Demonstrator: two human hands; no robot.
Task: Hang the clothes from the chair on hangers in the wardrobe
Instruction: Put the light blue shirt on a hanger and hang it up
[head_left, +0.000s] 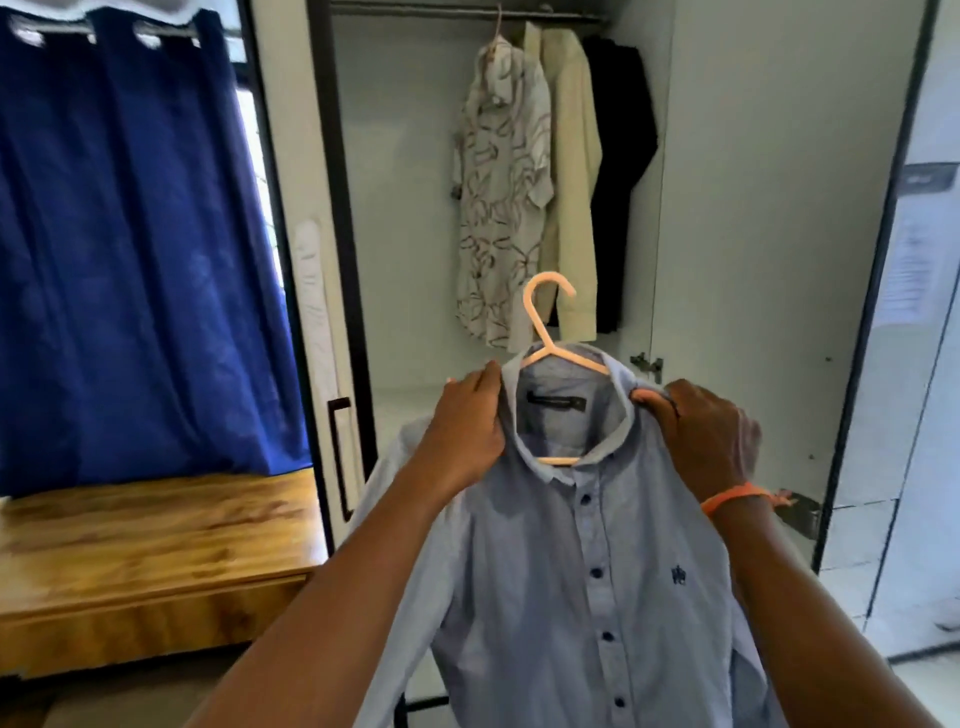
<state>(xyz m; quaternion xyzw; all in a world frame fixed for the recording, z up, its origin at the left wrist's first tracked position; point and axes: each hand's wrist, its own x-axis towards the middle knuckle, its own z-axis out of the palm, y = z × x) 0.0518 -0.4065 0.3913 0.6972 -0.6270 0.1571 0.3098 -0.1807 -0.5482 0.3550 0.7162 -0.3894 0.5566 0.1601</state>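
At left hangs a blue curtain (135, 249) over a wooden bench (150, 561). In the lower centre, the left hand (467, 431) pinches the collar of a light-blue shirt (587, 582) on a pink hanger (550, 332); its fingertips are hidden by the cloth. The right hand (706, 436) grips the other collar side. Upper centre, in the wardrobe (769, 208), hang three garments (545, 197).

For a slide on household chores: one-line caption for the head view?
Both hands, left and right, hold a blue shirt on a pink hanger before the open wardrobe.
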